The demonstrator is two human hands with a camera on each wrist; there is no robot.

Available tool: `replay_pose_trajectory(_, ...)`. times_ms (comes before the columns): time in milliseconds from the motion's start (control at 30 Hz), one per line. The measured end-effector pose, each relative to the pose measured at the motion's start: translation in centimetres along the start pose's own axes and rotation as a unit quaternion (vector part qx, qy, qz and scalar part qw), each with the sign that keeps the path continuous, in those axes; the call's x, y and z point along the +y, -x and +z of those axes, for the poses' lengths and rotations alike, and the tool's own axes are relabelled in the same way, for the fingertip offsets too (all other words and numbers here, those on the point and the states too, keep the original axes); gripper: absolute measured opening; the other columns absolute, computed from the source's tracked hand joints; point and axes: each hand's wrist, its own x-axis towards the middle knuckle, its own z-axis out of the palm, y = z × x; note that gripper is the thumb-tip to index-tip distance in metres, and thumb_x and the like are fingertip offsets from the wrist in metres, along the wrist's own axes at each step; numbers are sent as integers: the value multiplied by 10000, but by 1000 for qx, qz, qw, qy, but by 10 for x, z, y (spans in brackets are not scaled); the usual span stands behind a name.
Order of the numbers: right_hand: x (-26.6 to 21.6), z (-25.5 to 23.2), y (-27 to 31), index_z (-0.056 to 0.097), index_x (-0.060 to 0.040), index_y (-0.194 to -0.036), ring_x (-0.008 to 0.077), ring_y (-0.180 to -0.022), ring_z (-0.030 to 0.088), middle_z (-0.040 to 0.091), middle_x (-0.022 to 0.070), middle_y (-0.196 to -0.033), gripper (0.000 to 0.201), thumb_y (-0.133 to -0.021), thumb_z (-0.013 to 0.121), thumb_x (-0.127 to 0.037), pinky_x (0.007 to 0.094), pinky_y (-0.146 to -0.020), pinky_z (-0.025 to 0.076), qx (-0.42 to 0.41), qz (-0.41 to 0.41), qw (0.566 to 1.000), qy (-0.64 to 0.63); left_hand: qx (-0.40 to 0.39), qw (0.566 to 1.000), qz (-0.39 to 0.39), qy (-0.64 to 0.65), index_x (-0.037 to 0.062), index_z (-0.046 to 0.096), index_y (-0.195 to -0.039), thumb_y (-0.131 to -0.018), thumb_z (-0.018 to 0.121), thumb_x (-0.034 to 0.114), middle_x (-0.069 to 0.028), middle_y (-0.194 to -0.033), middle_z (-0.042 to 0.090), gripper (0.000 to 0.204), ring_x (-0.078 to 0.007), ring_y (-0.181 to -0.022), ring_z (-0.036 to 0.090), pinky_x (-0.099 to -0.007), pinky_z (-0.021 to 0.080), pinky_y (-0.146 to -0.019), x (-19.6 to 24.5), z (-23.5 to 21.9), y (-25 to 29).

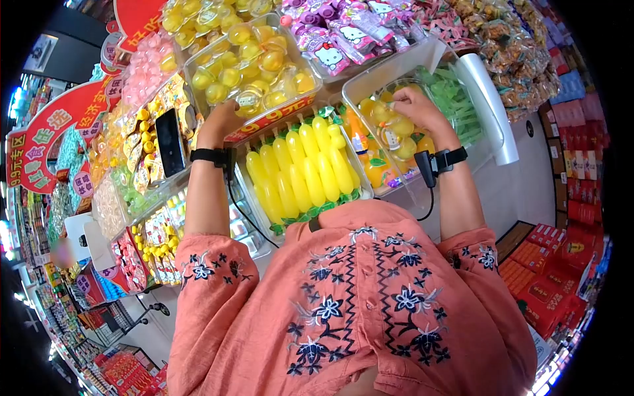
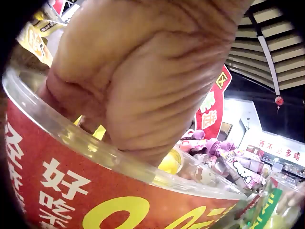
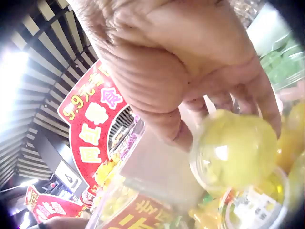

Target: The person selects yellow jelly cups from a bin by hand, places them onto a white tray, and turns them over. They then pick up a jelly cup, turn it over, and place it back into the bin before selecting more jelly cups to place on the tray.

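Note:
A clear bin (image 1: 316, 86) of round yellow jelly cups (image 1: 251, 51) stands in front of me on the left. At its near left corner my left hand (image 1: 223, 122) reaches over the rim (image 2: 112, 155); the palm hides its fingertips, so I cannot tell whether they hold a cup. My right hand (image 1: 421, 111) is over a second clear box (image 1: 348, 99) of yellow cups. In the right wrist view, this hand (image 3: 190, 71) grips a yellow jelly cup (image 3: 238, 150), thumb on one side and fingers behind. A labelled cup (image 3: 255, 207) lies just below it.
Between my forearms stands a tray of long yellow jelly sticks (image 1: 304, 165). Green packs (image 1: 456, 99) fill the right box's far side, next to a white roll (image 1: 489, 109). A phone (image 1: 170, 142) is by my left forearm. Purple packs (image 1: 350, 33) lie behind.

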Motion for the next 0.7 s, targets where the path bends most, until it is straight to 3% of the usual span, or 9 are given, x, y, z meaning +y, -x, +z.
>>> replay_pose_trajectory(100, -2, 1, 2, 605, -12, -1172, 157, -961, 600, 647, 73, -1022, 398, -873, 689, -260, 300, -873, 479, 10, -4, 1000, -14, 20, 1000, 12, 8, -15, 656, -1142, -794, 696, 229, -266, -1107, 673, 427, -393, -1055, 646, -401, 510, -910, -7, 5, -3)
replay_pose_trajectory(200, -2, 0, 2, 606, -11, -1168, 155, -960, 598, 646, 66, -1024, 390, -890, 677, -276, 299, -873, 478, 31, -7, 999, -5, 37, 993, -18, 107, -25, 658, -1136, -788, 689, 211, -258, -1051, 689, 421, -370, -995, 670, -379, 517, -874, -12, 7, 0)
replay_pose_trajectory(300, -8, -1, 5, 605, -8, -1165, 142, -947, 594, 646, 62, -1025, 382, -905, 661, -281, 294, -857, 481, 79, -39, 996, -9, 50, 979, -42, 194, -38, 657, -1125, -805, 678, 214, -233, -994, 705, 408, -307, -941, 686, -352, 520, -832, -22, -1, -6)
replay_pose_trajectory(433, -61, -4, 33, 594, -9, -1180, 137, -966, 617, 643, 68, -1062, 347, -946, 607, -265, 279, -811, 501, 151, -132, 975, -95, 157, 928, -19, 336, -31, 659, -1122, -869, 660, 244, -136, -992, 709, 373, -194, -916, 662, -308, 508, -812, -3, -20, 8)
replay_pose_trajectory(500, -98, 0, 55, 574, -18, -1221, 167, -997, 637, 633, 80, -1108, 367, -971, 583, -287, 289, -810, 526, 76, -111, 966, -220, 175, 887, 26, 427, -20, 660, -1123, -905, 648, 254, -81, -1002, 697, 351, -145, -922, 639, -284, 499, -812, 36, -34, 25)
replay_pose_trajectory(567, -117, 16, 67, 551, -28, -1263, 201, -1026, 650, 620, 94, -1157, 399, -991, 562, -321, 308, -821, 548, -1, -87, 944, -318, 137, 838, 55, 525, 22, 653, -1150, -940, 634, 266, -34, -1007, 660, 322, -105, -902, 603, -233, 466, -762, 93, -44, 50)
replay_pose_trajectory(600, -123, 26, 69, 538, -34, -1284, 221, -1040, 654, 613, 103, -1183, 422, -998, 553, -344, 323, -833, 557, -39, -74, 932, -353, 98, 843, 21, 528, 77, 655, -1155, -953, 633, 288, 12, -1053, 646, 293, -82, -970, 593, -235, 458, -803, 134, -61, 75)
replay_pose_trajectory(667, -120, 40, 64, 508, -47, -1333, 260, -1034, 665, 586, 132, -1257, 488, -1010, 533, -411, 380, -850, 579, -107, -46, 904, -411, 67, 798, 115, 588, 84, 639, -1179, -979, 602, 289, 8, -1032, 641, 288, -92, -924, 574, -247, 452, -789, 152, -25, 55)
replay_pose_trajectory(700, -122, 45, 64, 508, -54, -1330, 258, -1003, 669, 585, 118, -1234, 483, -1005, 544, -410, 370, -815, 583, -135, -47, 880, -452, 25, 815, 100, 571, 61, 606, -1222, -993, 595, 294, -11, -1070, 629, 328, -97, -950, 574, -254, 465, -802, 179, -37, 75)
